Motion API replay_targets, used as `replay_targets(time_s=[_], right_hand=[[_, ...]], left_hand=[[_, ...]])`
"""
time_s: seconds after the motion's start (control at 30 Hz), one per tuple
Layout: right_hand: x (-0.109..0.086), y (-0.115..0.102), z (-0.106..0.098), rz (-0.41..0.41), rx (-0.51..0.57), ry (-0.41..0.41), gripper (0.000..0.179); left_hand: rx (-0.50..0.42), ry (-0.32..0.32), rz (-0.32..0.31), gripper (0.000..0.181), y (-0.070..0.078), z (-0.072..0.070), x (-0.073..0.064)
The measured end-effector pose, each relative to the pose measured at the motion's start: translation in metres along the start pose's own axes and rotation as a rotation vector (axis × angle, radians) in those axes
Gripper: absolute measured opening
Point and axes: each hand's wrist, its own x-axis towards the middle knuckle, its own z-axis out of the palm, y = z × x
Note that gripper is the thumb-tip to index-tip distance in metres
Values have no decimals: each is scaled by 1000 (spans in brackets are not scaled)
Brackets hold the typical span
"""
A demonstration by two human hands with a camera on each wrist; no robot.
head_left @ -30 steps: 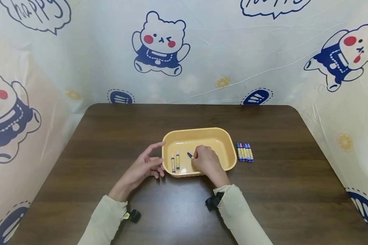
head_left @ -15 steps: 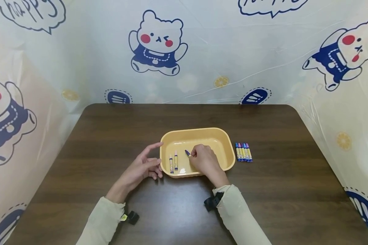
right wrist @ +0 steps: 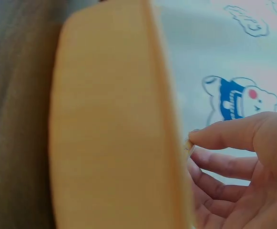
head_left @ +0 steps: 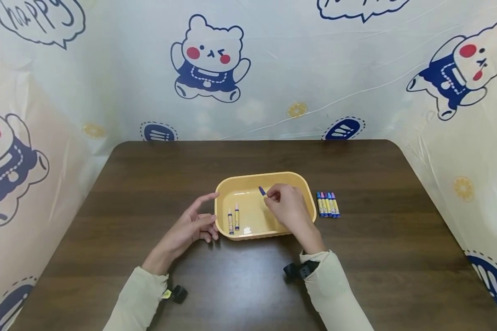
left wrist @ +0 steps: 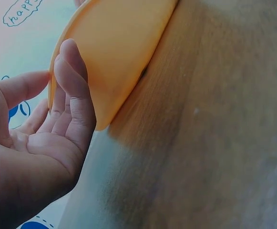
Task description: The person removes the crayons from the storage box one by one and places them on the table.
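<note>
A shallow yellow plastic tray [head_left: 248, 180] sits mid-table with two short crayons [head_left: 237, 217] in yellow-and-blue wrappers upright-aligned at its left end. Above the tray's interior, my right hand [head_left: 291, 209] pinches a blue-tipped crayon [head_left: 262, 191] between thumb and fingertips; most of it is hidden by the fingers. The right wrist view shows only a small pale end between those fingertips, beyond the tray's wall [right wrist: 114, 114]. At the left end, my left hand [head_left: 192, 225] has its fingers spread, touching the rim and outer wall [left wrist: 124, 52] without wrapping round them.
Just right of the tray, several crayons [head_left: 328, 204] lie side by side in a row on the dark wooden table [head_left: 157, 170]. A patterned sheet [head_left: 269, 59] with cartoon bears hangs behind the table and along both sides.
My right hand has lifted and shifted slightly right and away from me, carrying the blue-tipped crayon up from the tray floor. The left hand stays at the tray's edge.
</note>
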Motion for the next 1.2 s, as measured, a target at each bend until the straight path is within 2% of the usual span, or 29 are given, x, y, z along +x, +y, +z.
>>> replay_targets(time_s=[0.23, 0.37, 0.53, 0.7, 0.87, 1.1, 1.2], right_hand=[[-12, 1, -26, -34, 24, 73, 8], [-20, 9, -39, -71, 44, 188, 10], [-29, 28, -57, -70, 59, 362, 11], [-30, 59, -74, -24, 59, 450, 15], [-21, 103, -84, 81, 41, 459, 19], [-8, 161, -76, 284, 103, 337, 27], [-5, 171, -71, 309, 109, 297, 28]], left_hand=[[8, 6, 0, 62, 1, 1, -2], [8, 0, -1, 63, -1, -1, -3], [10, -14, 18, 64, -2, -2, -2], [4, -13, 26, 63, -2, -2, -2], [2, -8, 17, 62, -2, -2, -2], [14, -8, 21, 62, -2, -2, -3], [25, -5, 24, 61, 0, -3, -4]])
